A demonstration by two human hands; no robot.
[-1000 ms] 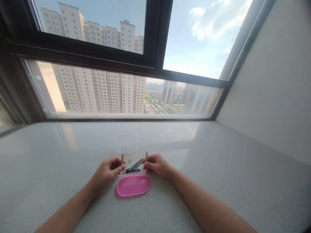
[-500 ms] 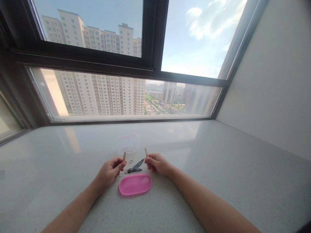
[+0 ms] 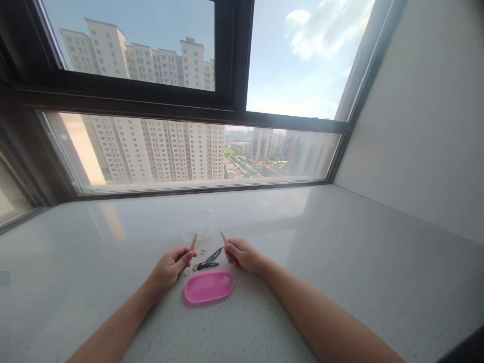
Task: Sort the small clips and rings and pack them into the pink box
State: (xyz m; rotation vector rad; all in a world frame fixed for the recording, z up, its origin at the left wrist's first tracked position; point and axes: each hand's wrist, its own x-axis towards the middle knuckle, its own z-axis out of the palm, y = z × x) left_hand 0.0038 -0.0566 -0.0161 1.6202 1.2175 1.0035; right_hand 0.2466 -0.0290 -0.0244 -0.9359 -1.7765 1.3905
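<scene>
My left hand [image 3: 172,267] is closed, pinching a slim tan hair clip [image 3: 193,242] that stands up from the fingertips. In the fingers of my right hand [image 3: 242,253] a second tan hair clip [image 3: 224,237] tilts toward the left. The two clips are apart from each other. Between the hands lie black snap hair clips [image 3: 207,264], one angled up to the right. Small rings [image 3: 202,252] lie close to them. Nearest me sits a pink oval tray [image 3: 209,286] with nothing visible in it.
Behind the hands lies a clear plastic bag [image 3: 199,224] with a pink zip line. All this rests on a pale speckled sill [image 3: 242,322]. A dark-framed window [image 3: 242,118] rises at the back, and a white wall [image 3: 416,126] bounds the right side.
The tan clip in my right hand has tipped further left, and the one in my left hand leans slightly more to the right. The view has shifted a little.
</scene>
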